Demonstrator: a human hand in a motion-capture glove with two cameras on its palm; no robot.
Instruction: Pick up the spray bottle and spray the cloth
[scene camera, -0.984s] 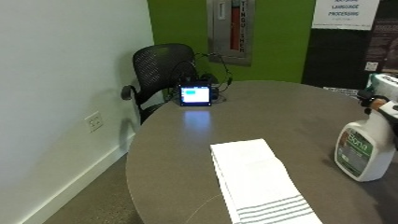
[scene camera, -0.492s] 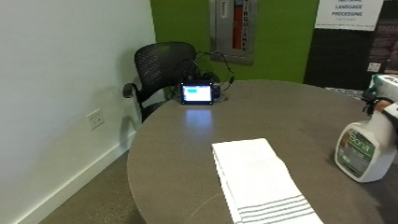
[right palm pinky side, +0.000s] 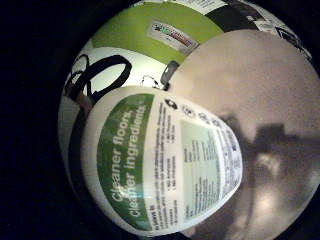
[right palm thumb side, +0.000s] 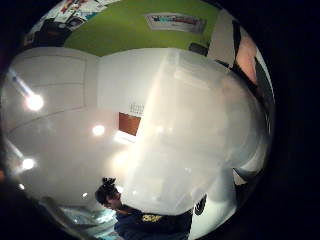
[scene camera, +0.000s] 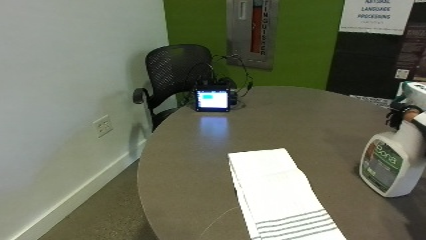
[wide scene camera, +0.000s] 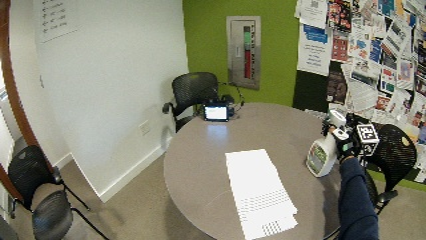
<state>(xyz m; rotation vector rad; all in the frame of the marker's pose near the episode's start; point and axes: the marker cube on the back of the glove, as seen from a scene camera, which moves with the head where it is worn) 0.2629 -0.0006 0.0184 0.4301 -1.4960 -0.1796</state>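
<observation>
grip (wide scene camera: 347, 145) curled round spray bottle (scene camera: 392, 163) neck | bottle upright on counter (scene camera: 299, 125) (near its edge) | cloth (scene camera: 279, 195) flat, well apart

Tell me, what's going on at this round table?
A person's gloved right hand grips the neck of a white spray bottle that stands near the edge of the round table. A folded white cloth with grey stripes at one end lies flat in the middle of the table, apart from the bottle. A small camera with a lit screen sits at the far side, by a black chair. No spray shows.
</observation>
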